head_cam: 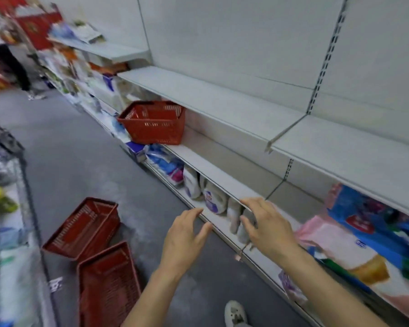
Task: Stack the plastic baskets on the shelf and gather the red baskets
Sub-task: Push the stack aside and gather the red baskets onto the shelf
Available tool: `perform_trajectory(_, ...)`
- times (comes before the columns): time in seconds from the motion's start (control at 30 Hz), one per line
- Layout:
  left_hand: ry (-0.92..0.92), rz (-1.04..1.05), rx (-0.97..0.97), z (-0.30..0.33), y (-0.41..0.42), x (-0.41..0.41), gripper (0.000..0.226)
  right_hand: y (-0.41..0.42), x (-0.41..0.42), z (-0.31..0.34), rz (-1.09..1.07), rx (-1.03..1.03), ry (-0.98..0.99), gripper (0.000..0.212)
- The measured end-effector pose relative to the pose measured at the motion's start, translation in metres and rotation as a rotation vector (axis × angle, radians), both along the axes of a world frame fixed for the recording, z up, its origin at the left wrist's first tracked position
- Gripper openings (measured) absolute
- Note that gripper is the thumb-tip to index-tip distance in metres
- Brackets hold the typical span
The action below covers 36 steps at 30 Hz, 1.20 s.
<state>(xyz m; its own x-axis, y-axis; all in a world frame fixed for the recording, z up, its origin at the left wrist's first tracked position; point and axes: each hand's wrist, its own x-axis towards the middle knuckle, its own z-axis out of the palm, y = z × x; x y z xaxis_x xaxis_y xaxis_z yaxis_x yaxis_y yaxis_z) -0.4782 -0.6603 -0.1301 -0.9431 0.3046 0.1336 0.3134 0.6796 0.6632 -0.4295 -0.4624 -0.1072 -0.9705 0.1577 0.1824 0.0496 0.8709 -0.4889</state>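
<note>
The red basket on the shelf [152,122] looks like moulded plastic with slotted, lattice walls and a matt finish. The two red baskets on the floor [83,228] [108,285] show the same perforated plastic. The shelf boards [213,100] look like smooth, painted grey metal with a dull sheen, hung on slotted metal uprights [326,57]. The floor [85,161] is grey, matt and rough-looking. The packages [340,246] below look like glossy plastic film.

Red baskets [151,122], grey shelf [213,100]
</note>
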Motion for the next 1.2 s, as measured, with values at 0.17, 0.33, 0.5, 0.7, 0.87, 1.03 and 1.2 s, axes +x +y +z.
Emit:
perform_trajectory(0.17,-0.046,0.145,0.048,-0.004,-0.020,-0.082,0.043,-0.008,-0.104,-0.001,0.112,-0.003,-0.023,0.037)
perform_trajectory(0.33,-0.084,0.275,0.057,-0.008,-0.035,-0.167,0.044,-0.019,-0.210,-0.007,0.210,0.032,-0.059,0.036)
perform_trajectory(0.5,-0.134,0.373,0.035,-0.016,-0.068,-0.242,0.043,-0.049,-0.305,-0.018,0.273,0.006,-0.120,0.038)
perform_trajectory(0.7,-0.213,0.454,0.087,-0.029,-0.126,-0.358,0.042,-0.102,-0.430,-0.034,0.282,-0.032,-0.166,0.041)
perform_trajectory(0.87,-0.294,0.418,0.093,-0.031,-0.184,-0.479,0.043,-0.164,-0.542,-0.043,0.225,-0.127,-0.200,0.039)
perform_trajectory(1.03,-0.354,0.420,0.133,-0.028,-0.242,-0.603,0.039,-0.226,-0.651,-0.045,0.118,-0.256,-0.279,0.041)
perform_trajectory(1.2,-0.410,0.396,0.141,-0.038,-0.272,-0.712,0.038,-0.261,-0.734,-0.060,-0.004,-0.476,-0.382,0.037)
